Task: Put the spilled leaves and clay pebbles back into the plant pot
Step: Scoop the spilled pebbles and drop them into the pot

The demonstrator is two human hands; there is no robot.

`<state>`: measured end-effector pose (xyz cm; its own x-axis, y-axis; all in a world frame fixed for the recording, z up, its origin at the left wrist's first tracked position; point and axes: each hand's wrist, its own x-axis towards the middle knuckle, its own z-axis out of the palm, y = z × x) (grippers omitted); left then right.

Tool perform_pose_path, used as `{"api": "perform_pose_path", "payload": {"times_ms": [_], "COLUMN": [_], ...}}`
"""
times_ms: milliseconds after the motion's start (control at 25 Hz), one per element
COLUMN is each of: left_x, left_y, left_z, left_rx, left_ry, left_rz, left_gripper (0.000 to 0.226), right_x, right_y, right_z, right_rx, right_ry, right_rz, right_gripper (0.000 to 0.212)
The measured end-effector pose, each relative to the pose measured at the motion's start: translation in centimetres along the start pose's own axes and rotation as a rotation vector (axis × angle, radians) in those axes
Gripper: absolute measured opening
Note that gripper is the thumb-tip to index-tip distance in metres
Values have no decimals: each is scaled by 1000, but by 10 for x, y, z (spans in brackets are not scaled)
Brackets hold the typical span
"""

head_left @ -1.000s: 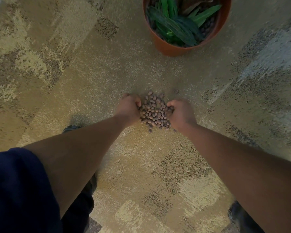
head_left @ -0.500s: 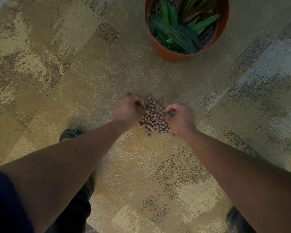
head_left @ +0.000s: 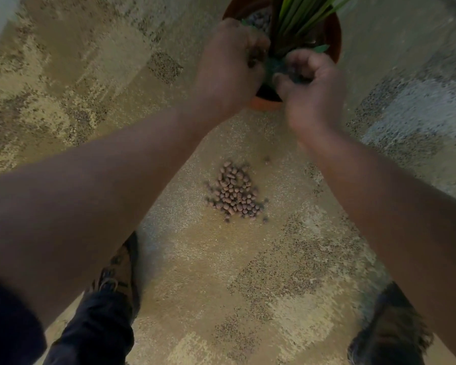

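An orange plant pot [head_left: 336, 35] with long green leaves [head_left: 300, 17] stands on the carpet at the top of the view. My left hand [head_left: 229, 67] is over the pot's near left rim, fingers curled round brown clay pebbles. My right hand [head_left: 313, 88] is over the near rim beside it, fingers curled too, with dark pebbles showing in its grip. A pile of brown clay pebbles [head_left: 236, 193] lies on the carpet below the pot, between my forearms. The pot's near rim is mostly hidden by my hands.
Patterned tan and grey carpet [head_left: 116, 75] covers the floor. My left shoe [head_left: 121, 270] and dark trouser leg are at the lower left; my right shoe [head_left: 390, 325] is at the lower right. A single pebble [head_left: 267, 159] lies apart, above the pile.
Both hands have lifted off the pile with pebbles in them and moved up to the pot's rim. The pile on the carpet is smaller and uncovered.
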<state>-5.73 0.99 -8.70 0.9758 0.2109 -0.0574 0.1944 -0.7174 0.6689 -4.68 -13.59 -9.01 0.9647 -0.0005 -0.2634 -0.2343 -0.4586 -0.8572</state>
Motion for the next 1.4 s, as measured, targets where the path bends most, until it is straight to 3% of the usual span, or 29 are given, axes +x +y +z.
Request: {"api": "perform_pose_path", "payload": {"times_ms": [80, 320, 400, 560, 640, 720, 800, 1000, 1240, 1400], "left_x": [1, -56, -81, -135, -158, -170, -175, -181, -179, -177], "left_y": [-8, -27, -40, -71, -80, -86, -88, -86, -86, -86], "left_z": [3, 13, 26, 50, 55, 60, 64, 71, 70, 70], "left_rx": [5, -144, -53, 136, 198, 199, 195, 131, 49, 122], "left_ry": [-40, 135, 13, -482, -616, -636, -620, -611, -548, -579], "left_rz": [3, -53, -207, -414, -421, -416, -402, -350, -395, -311], "left_gripper": [22, 13, 15, 45, 65, 76, 75, 51, 40, 32], "right_x": [6, -34, -55, -92, -108, -122, -133, -137, -136, -141], "right_y": [3, 28, 49, 104, 127, 143, 155, 162, 150, 149], "right_z": [2, -2, 2, 7, 5, 6, 10, 22, 42, 48], "right_rx": [-3, -89, -173, -552, -670, -714, -732, -660, -405, -513], "right_ry": [2, -4, -141, -491, -573, -613, -597, -498, -397, -460], "right_rz": [11, -65, 30, 225, 325, 394, 399, 313, 345, 287], "right_gripper": [33, 30, 28, 12, 32, 56, 56, 8, 21, 15]}}
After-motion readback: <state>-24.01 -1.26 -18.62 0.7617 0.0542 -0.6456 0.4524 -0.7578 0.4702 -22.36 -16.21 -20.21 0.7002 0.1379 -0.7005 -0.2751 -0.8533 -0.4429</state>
